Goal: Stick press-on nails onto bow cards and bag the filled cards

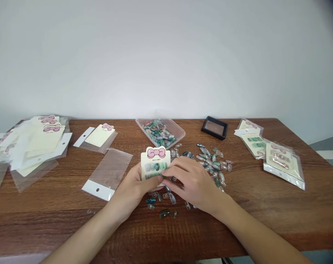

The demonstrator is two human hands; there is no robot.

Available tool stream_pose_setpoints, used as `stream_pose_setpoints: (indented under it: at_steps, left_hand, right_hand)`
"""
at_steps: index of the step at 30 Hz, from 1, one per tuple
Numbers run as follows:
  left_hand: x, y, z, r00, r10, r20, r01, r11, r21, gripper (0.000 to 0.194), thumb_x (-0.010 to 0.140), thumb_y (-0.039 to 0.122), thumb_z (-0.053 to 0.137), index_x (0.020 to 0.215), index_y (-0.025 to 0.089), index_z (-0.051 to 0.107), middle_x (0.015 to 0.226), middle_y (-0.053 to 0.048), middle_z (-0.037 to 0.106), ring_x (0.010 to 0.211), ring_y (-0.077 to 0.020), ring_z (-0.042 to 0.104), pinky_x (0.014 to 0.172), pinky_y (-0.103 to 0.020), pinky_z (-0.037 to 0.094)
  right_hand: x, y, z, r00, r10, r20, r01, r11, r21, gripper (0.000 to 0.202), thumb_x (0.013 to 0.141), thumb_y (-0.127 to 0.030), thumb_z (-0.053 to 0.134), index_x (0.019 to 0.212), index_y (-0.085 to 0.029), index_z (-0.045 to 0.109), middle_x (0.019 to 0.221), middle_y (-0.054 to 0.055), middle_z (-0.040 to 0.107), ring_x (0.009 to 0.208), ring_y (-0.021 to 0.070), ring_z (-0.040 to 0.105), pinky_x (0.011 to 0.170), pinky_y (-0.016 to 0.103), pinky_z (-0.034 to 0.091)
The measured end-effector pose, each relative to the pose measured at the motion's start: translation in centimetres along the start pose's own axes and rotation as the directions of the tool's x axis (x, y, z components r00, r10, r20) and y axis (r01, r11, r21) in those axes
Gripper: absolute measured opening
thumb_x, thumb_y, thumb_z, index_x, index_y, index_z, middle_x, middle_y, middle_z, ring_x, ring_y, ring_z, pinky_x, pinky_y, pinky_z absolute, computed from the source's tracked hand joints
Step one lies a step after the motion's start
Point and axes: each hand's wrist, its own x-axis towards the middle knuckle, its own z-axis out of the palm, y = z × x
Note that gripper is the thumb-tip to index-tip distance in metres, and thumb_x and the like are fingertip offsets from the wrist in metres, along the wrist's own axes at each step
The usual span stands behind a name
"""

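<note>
Soft, even light; faint sheen on tabletop (193,234); upper-right corner dark; card print (156,160) blurred.

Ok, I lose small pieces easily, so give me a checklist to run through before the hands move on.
1. Bow-topped card held in the left hand: ok.
2. Right hand at the card's lower right: ok.
3. Lower row of nails complete: cannot tell, partly hidden by the hands.
4. Clear bag lying on the wooden table: ok.
5. Loose press-on nails all inside the plastic tub: not ok, many lie scattered outside.

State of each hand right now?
Left hand: closed, holding the card.
Right hand: fingers bent at the card's nails; can't tell if it grips one.
</note>
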Motion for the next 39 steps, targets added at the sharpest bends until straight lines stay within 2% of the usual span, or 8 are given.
stream_pose_setpoints:
  at_steps: [9,21,26,29,33,39]
  left_hand:
    - [0.24,-0.11,-0.16,0.999,0.042,0.002,-0.042,0.998,-0.037,0.032,0.077,0.026,0.081,0.107,0.018,0.073,0.101,-0.005,0.078,0.093,-0.0207,0.07,0.084,-0.03,0.052]
    - [0.09,-0.02,-0.24,0.995,0.089,-0.049,-0.091,0.995,-0.04,0.027,0.075,0.024,0.083,0.1,0.018,0.074,0.095,-0.003,0.078,0.087,-0.0161,0.068,0.084,-0.028,0.05]
    - [0.22,-0.1,-0.43,0.995,0.094,0.015,-0.093,0.994,-0.05,0.03,0.078,0.026,0.08,0.107,0.02,0.074,0.1,-0.005,0.078,0.1,-0.0219,0.069,0.087,-0.03,0.051]
    - [0.3,0.0,-0.42,0.995,0.08,0.057,-0.076,0.995,-0.064,0.028,0.08,0.026,0.079,0.106,0.021,0.074,0.102,-0.004,0.077,0.101,-0.0219,0.069,0.088,-0.032,0.052]
    - [0.32,0.04,-0.33,0.996,0.082,0.03,-0.08,0.995,-0.055,0.027,0.077,0.025,0.081,0.102,0.019,0.074,0.096,-0.003,0.078,0.089,-0.0167,0.069,0.084,-0.027,0.052]
    - [0.24,-0.61,-0.75,0.994,0.063,0.091,-0.059,0.997,-0.045,0.033,0.08,0.023,0.079,0.111,0.018,0.071,0.1,-0.005,0.076,0.087,-0.0163,0.067,0.083,-0.029,0.051]
  right_hand:
    - [-0.01,-0.03,-0.14,0.993,-0.101,-0.055,0.097,0.992,-0.078,0.009,0.095,-0.022,0.061,0.096,-0.016,0.066,0.081,0.003,0.065,0.072,0.0156,0.054,0.066,0.03,0.043]
    - [0.03,0.42,-0.23,0.987,-0.101,-0.125,0.1,0.995,-0.015,0.009,0.092,-0.02,0.066,0.099,-0.015,0.067,0.081,0.004,0.065,0.071,0.0144,0.057,0.064,0.029,0.045]
    - [0.08,0.15,-0.15,0.985,-0.103,-0.142,0.097,0.994,-0.042,0.007,0.092,-0.02,0.066,0.097,-0.015,0.066,0.078,0.004,0.064,0.069,0.0142,0.055,0.062,0.029,0.044]
    - [0.1,0.06,-0.17,0.984,-0.107,-0.14,0.1,0.993,-0.056,0.008,0.091,-0.018,0.066,0.098,-0.015,0.065,0.078,0.004,0.064,0.069,0.0147,0.055,0.063,0.029,0.044]
    - [0.02,0.09,-0.22,0.985,-0.091,-0.148,0.092,0.996,-0.001,0.016,0.089,-0.019,0.068,0.103,-0.015,0.062,0.078,0.003,0.065,0.07,0.0158,0.057,0.063,0.03,0.046]
    - [0.24,0.35,-0.79,0.977,0.032,-0.21,-0.002,0.99,0.139,0.022,0.091,-0.015,0.062,0.113,-0.018,0.062,0.078,0.002,0.064,0.072,0.0147,0.058,0.066,0.029,0.049]
